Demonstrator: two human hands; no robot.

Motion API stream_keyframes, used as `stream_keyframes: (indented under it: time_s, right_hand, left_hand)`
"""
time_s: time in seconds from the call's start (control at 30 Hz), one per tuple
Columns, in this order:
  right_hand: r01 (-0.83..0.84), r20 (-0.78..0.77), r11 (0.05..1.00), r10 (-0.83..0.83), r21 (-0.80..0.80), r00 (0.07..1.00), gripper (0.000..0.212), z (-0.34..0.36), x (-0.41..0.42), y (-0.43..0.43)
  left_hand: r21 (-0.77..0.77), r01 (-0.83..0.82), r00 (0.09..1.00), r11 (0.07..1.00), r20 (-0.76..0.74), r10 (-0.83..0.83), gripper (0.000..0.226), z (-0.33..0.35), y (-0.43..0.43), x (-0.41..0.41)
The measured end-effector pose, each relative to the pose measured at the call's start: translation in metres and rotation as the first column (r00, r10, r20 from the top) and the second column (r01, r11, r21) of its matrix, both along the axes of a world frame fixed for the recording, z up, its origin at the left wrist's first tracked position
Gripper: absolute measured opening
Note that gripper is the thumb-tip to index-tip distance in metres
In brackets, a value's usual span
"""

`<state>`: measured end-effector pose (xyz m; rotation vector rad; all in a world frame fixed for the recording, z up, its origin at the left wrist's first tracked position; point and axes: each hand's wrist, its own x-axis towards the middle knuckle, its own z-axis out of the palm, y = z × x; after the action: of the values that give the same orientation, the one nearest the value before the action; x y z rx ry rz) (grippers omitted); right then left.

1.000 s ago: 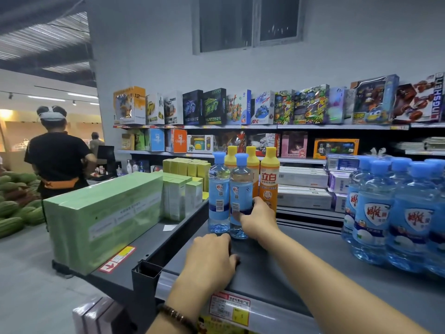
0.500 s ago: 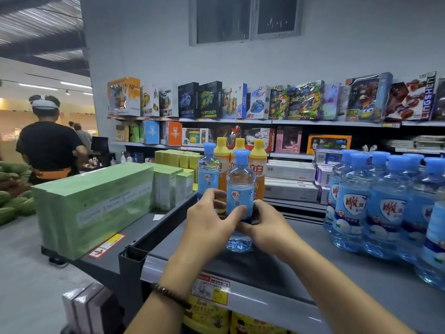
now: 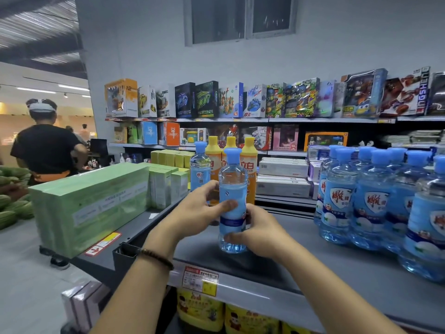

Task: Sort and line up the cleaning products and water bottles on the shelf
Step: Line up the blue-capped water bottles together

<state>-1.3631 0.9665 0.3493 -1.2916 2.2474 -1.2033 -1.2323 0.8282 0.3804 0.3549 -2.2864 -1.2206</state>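
Note:
A clear water bottle [image 3: 232,179] with a blue cap and blue label stands on the grey shelf [image 3: 337,280], near its left front. My left hand [image 3: 199,210] grips its label from the left and my right hand [image 3: 258,233] holds its lower part from the right. Behind it stands a second blue-capped water bottle [image 3: 199,168], and beside that three yellow-capped orange detergent bottles [image 3: 249,162] in a cluster. A group of several blue water bottles [image 3: 375,201] fills the right side of the shelf.
Green boxes [image 3: 91,203] lie on a dark side shelf at left, with smaller green and yellow cartons [image 3: 168,184] behind. A person in black [image 3: 45,150] stands at far left beside watermelons. Toy boxes [image 3: 265,102] line the back wall shelves. Yellow packages [image 3: 199,309] sit below.
My left hand has left the shelf's front edge and closed on the front water bottle, joining the right hand. The bottle has come toward me, away from the other bottles.

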Motion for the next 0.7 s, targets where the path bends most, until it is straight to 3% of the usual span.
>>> stream_keyframes:
  time_s: [0.1,0.2,0.3,0.37,0.47,0.7]
  right_hand:
    - [-0.033,-0.036,0.999,0.034,0.025,0.999,0.053,-0.002,0.000,-0.001]
    - [-0.026,-0.028,0.999,0.028,0.044,0.999,0.048,-0.004,0.000,0.001]
    - [0.017,-0.039,0.999,-0.015,0.043,0.999,0.050,-0.004,0.008,0.001]
    - [0.059,-0.051,0.998,-0.058,0.015,0.997,0.053,-0.007,0.016,0.002]
    - [0.112,-0.057,0.994,-0.113,-0.018,0.992,0.057,-0.013,0.020,0.004]
    - [0.208,-0.180,0.965,-0.179,0.160,0.967,0.047,-0.008,0.013,0.027]
  left_hand:
    - [-0.008,0.045,0.996,0.999,0.075,-0.044,0.048,0.005,-0.005,0.008]
    - [-0.093,-0.052,0.989,0.994,0.134,0.065,0.047,0.001,0.001,0.011]
    - [-0.120,-0.225,0.973,0.967,0.015,0.228,0.055,-0.006,0.016,0.006]
    - [-0.132,-0.255,0.967,0.958,-0.041,0.252,0.048,-0.009,0.022,0.001]
    - [-0.046,-0.177,0.984,0.983,-0.016,0.177,0.037,-0.005,0.021,-0.003]
    - [0.074,0.055,0.993,0.996,0.105,-0.062,0.039,0.009,0.024,-0.017]
